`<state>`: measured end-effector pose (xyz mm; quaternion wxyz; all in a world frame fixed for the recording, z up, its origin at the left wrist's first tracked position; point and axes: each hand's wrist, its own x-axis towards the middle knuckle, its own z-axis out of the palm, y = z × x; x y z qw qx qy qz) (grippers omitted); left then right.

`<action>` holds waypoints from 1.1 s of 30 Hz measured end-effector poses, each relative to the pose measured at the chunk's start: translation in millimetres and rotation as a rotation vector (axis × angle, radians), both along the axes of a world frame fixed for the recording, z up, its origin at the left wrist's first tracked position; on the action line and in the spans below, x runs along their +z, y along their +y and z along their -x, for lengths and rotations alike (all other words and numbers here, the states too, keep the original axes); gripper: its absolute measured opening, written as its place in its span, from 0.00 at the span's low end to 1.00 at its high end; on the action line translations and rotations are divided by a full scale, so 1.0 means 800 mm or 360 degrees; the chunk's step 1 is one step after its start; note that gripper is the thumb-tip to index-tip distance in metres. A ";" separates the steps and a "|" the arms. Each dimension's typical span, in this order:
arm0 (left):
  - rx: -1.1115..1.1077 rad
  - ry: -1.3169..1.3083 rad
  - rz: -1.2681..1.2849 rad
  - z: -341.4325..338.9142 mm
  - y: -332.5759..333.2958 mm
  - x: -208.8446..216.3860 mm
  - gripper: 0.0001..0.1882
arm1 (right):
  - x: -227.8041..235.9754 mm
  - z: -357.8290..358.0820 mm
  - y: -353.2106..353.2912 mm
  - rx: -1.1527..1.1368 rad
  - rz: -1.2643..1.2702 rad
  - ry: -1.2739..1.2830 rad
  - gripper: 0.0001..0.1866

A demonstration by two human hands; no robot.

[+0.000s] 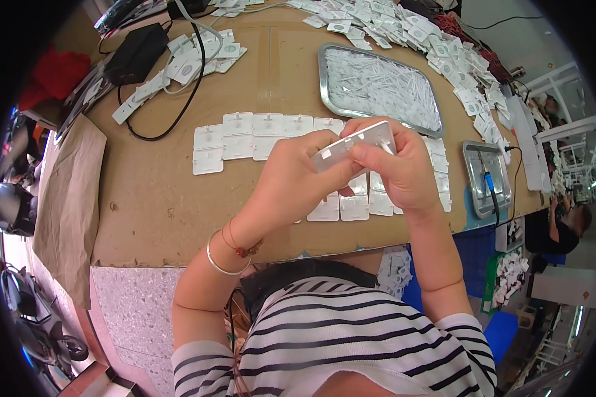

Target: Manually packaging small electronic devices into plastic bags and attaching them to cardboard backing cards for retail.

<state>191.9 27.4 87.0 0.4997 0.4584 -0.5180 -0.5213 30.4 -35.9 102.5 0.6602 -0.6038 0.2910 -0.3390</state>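
From the head view, the left hand [291,175] and the right hand [400,169] are raised together above the brown tabletop [159,198], forearms coming up from the lower edge, their fingers [371,157] pinched on either end of a flat white plastic piece [354,147] held tilted just nearer the person than the large metal tray [377,89]. That tray is heaped with small white sticks, rows of white square parts [255,135] lie to its left, and a smaller metal tray [487,175] to its right holds a dark pen-like tool [491,188].

B/w striped tee [351,331]; silver bangle [220,264] + red cord bracelet [245,249], left wrist.
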 end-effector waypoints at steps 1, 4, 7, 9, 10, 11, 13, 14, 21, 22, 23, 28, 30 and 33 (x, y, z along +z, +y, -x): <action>0.0075 -0.0130 0.0020 -0.002 0.006 -0.001 0.13 | 0.001 -0.002 0.003 0.0068 -0.0126 0.0130 0.13; 0.0129 -0.0377 0.0299 -0.022 0.028 -0.020 0.13 | 0.004 -0.019 0.018 0.0222 -0.0054 0.0220 0.16; 0.0499 -0.0043 -0.0202 -0.045 0.058 -0.022 0.15 | -0.007 -0.026 0.024 0.0309 0.0340 0.0352 0.26; 0.0673 -0.0325 -0.0328 -0.071 0.066 -0.039 0.15 | -0.013 -0.027 0.022 0.0264 0.0501 0.0441 0.31; 0.0847 -0.0581 -0.0444 -0.084 0.075 -0.053 0.15 | -0.017 -0.029 0.021 0.0294 0.0487 0.0410 0.31; 0.0856 -0.0985 -0.0282 -0.094 0.080 -0.068 0.18 | -0.020 -0.028 0.017 0.0248 0.0475 0.0464 0.30; 0.0826 -0.1437 -0.0271 -0.090 0.088 -0.080 0.20 | -0.021 -0.029 0.012 0.0205 0.0365 0.0522 0.28; 0.0762 -0.1861 -0.0251 -0.086 0.087 -0.081 0.22 | -0.022 -0.028 0.011 0.0219 0.0367 0.0500 0.28; 0.1311 -0.1984 0.0002 -0.176 -0.019 -0.027 0.24 | -0.028 -0.001 0.004 0.0132 0.0261 0.0613 0.25; 0.1471 -0.2099 0.0212 -0.217 -0.051 -0.033 0.25 | -0.021 0.001 0.005 0.0132 0.0287 0.0595 0.25; 0.1629 -0.2211 0.0415 -0.251 -0.080 -0.048 0.25 | -0.020 0.001 0.004 0.0127 0.0286 0.0601 0.24; 0.1322 -0.2309 -0.0292 -0.263 -0.175 -0.050 0.31 | -0.014 0.015 -0.013 0.0020 0.0337 0.0714 0.25; 0.1110 -0.2190 -0.0615 -0.264 -0.196 -0.051 0.32 | -0.018 0.020 -0.032 -0.0055 0.0350 0.0718 0.25; 0.0925 -0.1875 -0.0596 -0.318 -0.209 -0.068 0.28 | -0.029 0.023 -0.087 -0.0183 0.0473 0.0857 0.22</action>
